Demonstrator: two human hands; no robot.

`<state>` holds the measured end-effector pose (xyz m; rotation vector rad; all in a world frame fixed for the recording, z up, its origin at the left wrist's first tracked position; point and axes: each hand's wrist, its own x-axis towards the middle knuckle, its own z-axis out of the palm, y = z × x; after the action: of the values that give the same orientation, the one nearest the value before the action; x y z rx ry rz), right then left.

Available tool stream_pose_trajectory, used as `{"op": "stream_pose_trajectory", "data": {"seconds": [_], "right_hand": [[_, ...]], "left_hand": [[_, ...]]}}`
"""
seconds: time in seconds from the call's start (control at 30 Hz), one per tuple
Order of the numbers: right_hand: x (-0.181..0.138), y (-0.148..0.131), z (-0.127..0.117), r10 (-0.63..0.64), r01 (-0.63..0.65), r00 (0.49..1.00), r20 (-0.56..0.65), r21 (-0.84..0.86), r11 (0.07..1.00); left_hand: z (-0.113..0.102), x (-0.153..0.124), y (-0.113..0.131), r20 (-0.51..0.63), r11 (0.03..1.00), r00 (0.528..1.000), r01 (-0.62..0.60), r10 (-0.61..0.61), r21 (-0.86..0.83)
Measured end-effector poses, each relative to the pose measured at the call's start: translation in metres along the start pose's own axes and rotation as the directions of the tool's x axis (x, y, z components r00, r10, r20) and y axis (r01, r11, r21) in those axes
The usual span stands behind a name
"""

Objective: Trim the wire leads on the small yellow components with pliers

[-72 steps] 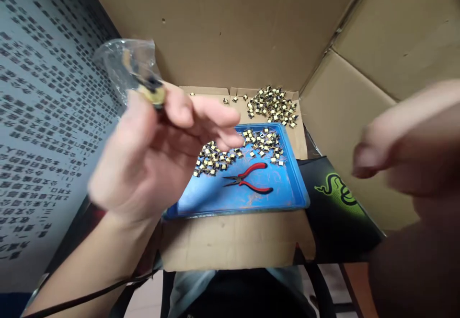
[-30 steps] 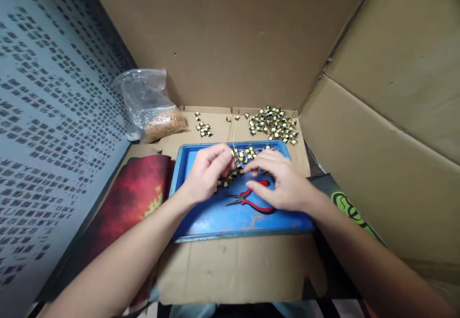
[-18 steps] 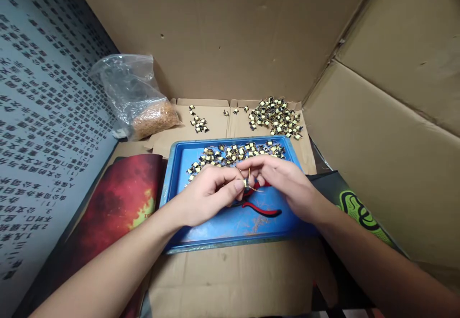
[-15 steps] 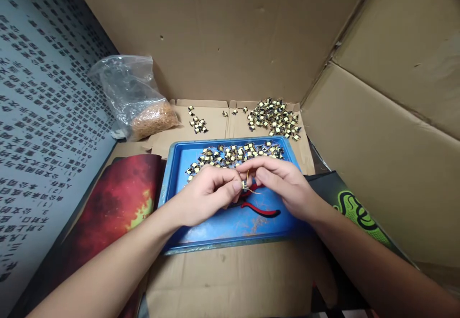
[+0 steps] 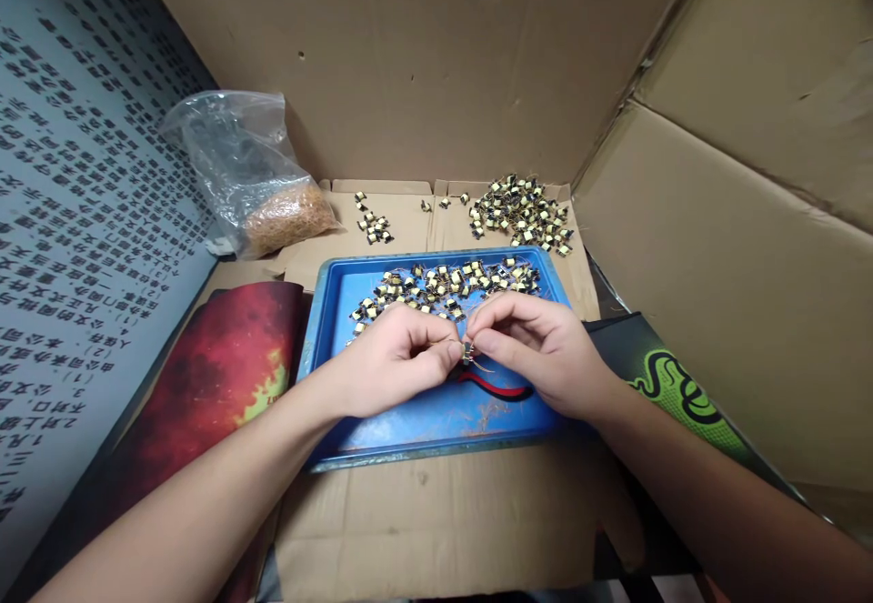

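Note:
My left hand (image 5: 392, 366) and my right hand (image 5: 538, 348) meet over the blue tray (image 5: 423, 417), both pinching one small yellow-and-black component (image 5: 467, 351) with thin wire leads between fingertips. Red-handled pliers (image 5: 501, 389) lie on the tray just under my right hand, partly hidden. A row of several similar components (image 5: 443, 285) is scattered along the tray's far side.
A larger heap of components (image 5: 522, 212) and a small cluster (image 5: 372, 226) lie on the cardboard behind the tray. A clear plastic bag (image 5: 252, 175) with tan contents stands at the back left. Cardboard walls enclose the back and right. A red mat (image 5: 225, 376) lies left, a black-green mat (image 5: 672, 389) right.
My hands came down from near the camera to the tray, picked one component out of the scatter and drew it toward me; now both pinch it closer together.

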<state>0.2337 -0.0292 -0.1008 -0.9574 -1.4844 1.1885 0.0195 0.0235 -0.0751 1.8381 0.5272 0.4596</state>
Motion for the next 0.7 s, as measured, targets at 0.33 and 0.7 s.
{"op": "stream_pose_trajectory", "data": {"seconds": [0.33, 0.7], "right_hand": [[-0.003, 0.002, 0.000, 0.032, -0.024, 0.997, -0.073, 0.105, 0.994], [-0.010, -0.007, 0.011, -0.254, 0.213, 0.964, -0.075, -0.353, 0.911]], "left_hand": [[-0.001, 0.001, 0.003, -0.044, 1.000, 0.999, -0.014, 0.015, 0.020], [-0.001, 0.002, 0.003, -0.199, 0.980, 0.980, 0.051, -0.012, 0.191]]}}
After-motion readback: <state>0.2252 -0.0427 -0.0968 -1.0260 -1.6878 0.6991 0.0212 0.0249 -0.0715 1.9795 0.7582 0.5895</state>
